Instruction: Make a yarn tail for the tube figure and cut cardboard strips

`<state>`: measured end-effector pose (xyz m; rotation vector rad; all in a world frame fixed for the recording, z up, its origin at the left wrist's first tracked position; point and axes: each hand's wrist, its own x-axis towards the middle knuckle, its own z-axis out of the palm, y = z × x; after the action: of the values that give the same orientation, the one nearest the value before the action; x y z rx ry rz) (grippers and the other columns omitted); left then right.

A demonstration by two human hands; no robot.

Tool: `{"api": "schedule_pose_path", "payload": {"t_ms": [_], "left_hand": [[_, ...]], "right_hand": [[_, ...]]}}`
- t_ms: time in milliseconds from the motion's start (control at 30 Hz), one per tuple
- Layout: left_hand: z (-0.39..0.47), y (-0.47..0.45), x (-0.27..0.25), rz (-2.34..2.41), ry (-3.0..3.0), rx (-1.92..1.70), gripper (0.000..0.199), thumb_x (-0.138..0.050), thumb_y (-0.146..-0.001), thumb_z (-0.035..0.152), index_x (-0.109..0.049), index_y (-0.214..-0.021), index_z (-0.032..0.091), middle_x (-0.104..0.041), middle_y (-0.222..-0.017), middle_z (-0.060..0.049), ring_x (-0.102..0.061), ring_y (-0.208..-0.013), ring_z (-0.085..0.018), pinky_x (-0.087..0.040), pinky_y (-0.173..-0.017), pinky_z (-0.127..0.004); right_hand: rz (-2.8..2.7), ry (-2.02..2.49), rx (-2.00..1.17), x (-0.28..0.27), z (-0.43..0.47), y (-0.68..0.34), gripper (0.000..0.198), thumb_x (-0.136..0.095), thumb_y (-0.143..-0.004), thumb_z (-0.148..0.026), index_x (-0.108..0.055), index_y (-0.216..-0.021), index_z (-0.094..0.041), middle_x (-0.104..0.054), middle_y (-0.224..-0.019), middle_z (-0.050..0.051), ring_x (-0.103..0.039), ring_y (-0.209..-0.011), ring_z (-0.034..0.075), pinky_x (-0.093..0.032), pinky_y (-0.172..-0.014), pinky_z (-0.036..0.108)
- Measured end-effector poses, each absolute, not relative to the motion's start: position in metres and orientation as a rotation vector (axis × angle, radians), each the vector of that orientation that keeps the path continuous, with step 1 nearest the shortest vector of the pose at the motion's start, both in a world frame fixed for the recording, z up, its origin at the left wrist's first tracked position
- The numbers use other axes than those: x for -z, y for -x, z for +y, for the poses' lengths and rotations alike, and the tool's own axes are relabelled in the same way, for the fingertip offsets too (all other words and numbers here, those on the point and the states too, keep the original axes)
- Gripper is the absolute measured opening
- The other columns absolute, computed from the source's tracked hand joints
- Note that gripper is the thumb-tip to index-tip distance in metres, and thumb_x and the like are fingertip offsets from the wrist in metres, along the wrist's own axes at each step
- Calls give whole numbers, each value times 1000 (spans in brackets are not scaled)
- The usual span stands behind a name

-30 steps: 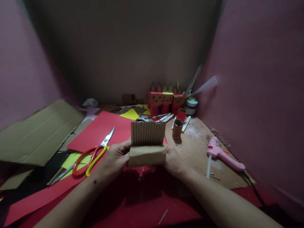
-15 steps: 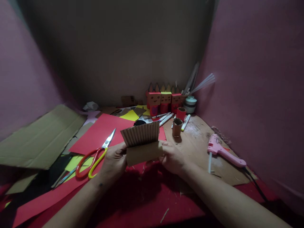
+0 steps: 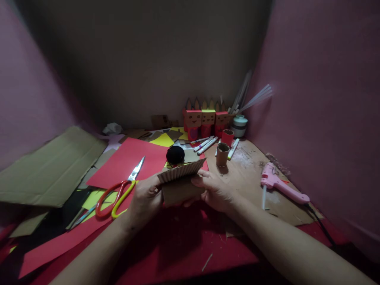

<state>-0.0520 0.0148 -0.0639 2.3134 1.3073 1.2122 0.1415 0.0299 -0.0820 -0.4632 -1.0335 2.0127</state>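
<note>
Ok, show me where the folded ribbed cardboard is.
In the head view, the folded ribbed cardboard is just below the centre, held between the left hand and the right hand, on the near side of the black round object.

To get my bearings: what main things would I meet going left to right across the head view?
Large cardboard sheet, scissors, left hand, corrugated cardboard piece, right hand, lidded jar, pink glue gun.
</note>
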Motion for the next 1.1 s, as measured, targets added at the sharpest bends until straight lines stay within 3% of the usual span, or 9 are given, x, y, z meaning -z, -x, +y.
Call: {"api": "schedule_pose_path", "payload": {"t_ms": [333, 533, 733, 967, 1100], "left_hand": [[14, 50, 64, 1327, -2245, -1241, 21, -50, -74, 14, -69, -82, 20, -72, -80, -3, -65, -74, -18, -51, -73, -29], [9, 49, 57, 1432, -2222, -1298, 15, -52, -73, 18, -66, -71, 21, -70, -72, -1, -63, -70, -18, -49, -64, -26], [7, 48, 53, 1420, -2216, -1330, 11, -54, -70, 19, -64, -68, 22, -67, -66, 0, -60, -62, -18, -47, -58, -26], [5, 48, 56, 1373, -2160, -1335, 9, -56, -68, 20, -63, -63, 23, -65, -61, 0, -59, -57, -17, -49, -57, -27], [6, 50, 58, 1264, -2228, -1431, 9, -56, -68, 18, -62, -62, 22, -63, -57, 2, -57, -51, -15, -49, -52, -26]], "right_hand": [[-966, 579, -1895, 79, 26, -137, 36, -71, -60, -20, -60, -94, -16, -64, -75, 1, -61, -70, 16, -49, -63, 27], [-791, 482, -1970, 75, 28, -142, 14, -56, -68, -31, -59, -71, -18, -58, -60, -2, -54, -57, 13, -44, -52, 24], [-848, 523, -1891, 81, 32, -139, 14, -58, -54, -13, -64, -66, -15, -54, -51, -4, -46, -48, 8, -38, -49, 20], [-1151, 693, -1700, 87, 30, -138, 5, -63, -64, -17, -68, -65, -15, -54, -51, -4, -42, -46, 6, -32, -48, 19], [-1183, 690, -1675, 82, 28, -140, 6, -65, -63, -19, -70, -66, -16, -54, -51, -5, -42, -47, 5, -34, -49, 19]]}}
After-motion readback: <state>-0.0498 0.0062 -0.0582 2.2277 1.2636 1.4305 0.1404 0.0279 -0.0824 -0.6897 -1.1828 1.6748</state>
